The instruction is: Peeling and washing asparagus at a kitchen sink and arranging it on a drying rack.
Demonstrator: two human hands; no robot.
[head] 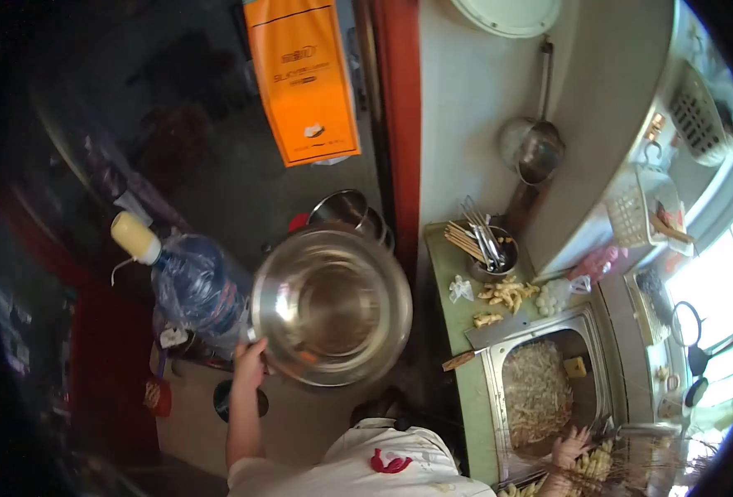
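My left hand (pixel 250 365) grips the rim of a large stainless steel basin (pixel 335 304), held out left of my body above the floor. The basin looks empty apart from a small orange spot near its lower rim, which may be a reflection. My right hand (pixel 570 446), fingers spread, is at the lower edge of a steel sink (pixel 494 397), beside pale yellow produce (pixel 593 466). It seems to hold nothing. Pale shredded food (pixel 535 397) fills much of the sink, with a yellow block (pixel 574 367) next to it.
A cleaver (pixel 497 332) lies across the green counter's edge, near ginger (pixel 508 293) and a steel pot of utensils (pixel 494 267). Left stand a blue water bottle (pixel 202 286) with a pump and stacked steel bowls (pixel 340 210). An orange bag (pixel 304 81) hangs ahead.
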